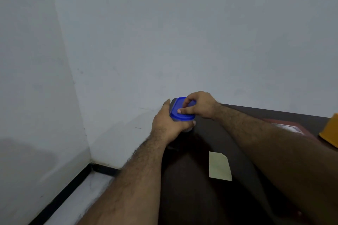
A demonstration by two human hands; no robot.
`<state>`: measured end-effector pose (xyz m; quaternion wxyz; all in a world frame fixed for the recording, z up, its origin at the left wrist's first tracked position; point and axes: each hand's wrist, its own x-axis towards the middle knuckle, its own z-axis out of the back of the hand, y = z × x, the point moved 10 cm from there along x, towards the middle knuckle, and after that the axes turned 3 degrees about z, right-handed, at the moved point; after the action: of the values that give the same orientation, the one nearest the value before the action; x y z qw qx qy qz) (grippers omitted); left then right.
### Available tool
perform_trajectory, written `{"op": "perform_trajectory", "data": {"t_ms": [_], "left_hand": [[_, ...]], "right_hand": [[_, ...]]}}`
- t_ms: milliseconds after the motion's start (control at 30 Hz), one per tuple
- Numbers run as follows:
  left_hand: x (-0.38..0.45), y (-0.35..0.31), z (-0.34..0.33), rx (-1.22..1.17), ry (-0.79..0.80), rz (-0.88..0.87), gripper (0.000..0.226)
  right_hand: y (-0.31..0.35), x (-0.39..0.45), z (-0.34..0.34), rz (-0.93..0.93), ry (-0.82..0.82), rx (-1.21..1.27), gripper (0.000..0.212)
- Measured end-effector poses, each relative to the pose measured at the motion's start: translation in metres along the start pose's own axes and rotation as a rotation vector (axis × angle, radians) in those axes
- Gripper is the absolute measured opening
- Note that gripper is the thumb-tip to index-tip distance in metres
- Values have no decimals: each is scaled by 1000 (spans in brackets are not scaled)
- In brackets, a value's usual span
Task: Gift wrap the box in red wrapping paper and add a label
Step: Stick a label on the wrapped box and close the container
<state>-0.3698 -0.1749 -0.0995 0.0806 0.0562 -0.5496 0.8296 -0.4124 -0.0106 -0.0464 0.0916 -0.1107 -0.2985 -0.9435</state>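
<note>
Looking down over a dark counter [210,139] pushed into the corner of a room with pale grey walls [164,33]. Black skirting [73,184] along the foot of the left wall, above a light floor [87,193]. Near the far left corner of the counter, a small clear tub [186,126] with a blue lid [180,109], held up off the surface; contents too hidden to tell. Left hand [167,124] wrapped round the body of the tub from the left side, fingers [193,123] curled under and around it. Right hand [198,105] on top, thumb and fingers pinching the lid at its edge, fingers bent, forearm crossing the counter from the right. Closer in, between the two forearms, a pale yellowish slip of paper [219,166] lying flat on the counter, one corner clipped. At the right edge, part of a yellow box [330,131], cut off by the frame, sitting just beside a reddish flat sheet [285,126] with a light patch on it, partly hidden behind the right forearm.
</note>
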Motion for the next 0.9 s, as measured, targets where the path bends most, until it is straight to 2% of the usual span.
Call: {"op": "perform_trajectory", "data": {"t_ms": [100,167,233,367,600,700,800,900], "left_hand": [[3,-6,4,173,-55,-73,69],[5,-5,6,250,-80,-79,68],[8,-7,7,320,-95,-102,67],[9,-13,6,532,-125,-105,57],[10,-33,-1,938,-102,-113,47],[15,-37,-4,993,-80,-151,44],[13,-28,-5,951,-72,-171,46],[12,-16,-6,894,-67,-201,51]], "right_hand": [[-14,5,-11,-31,113,-92,71],[-18,9,-17,-19,155,-150,58],[-16,12,-15,23,112,-161,46],[-13,18,-25,77,194,-418,50],[-18,34,-21,95,265,-585,55],[-12,36,-21,141,238,-585,52],[-16,28,-28,157,207,-574,56],[-23,28,-38,150,265,-528,62]]}}
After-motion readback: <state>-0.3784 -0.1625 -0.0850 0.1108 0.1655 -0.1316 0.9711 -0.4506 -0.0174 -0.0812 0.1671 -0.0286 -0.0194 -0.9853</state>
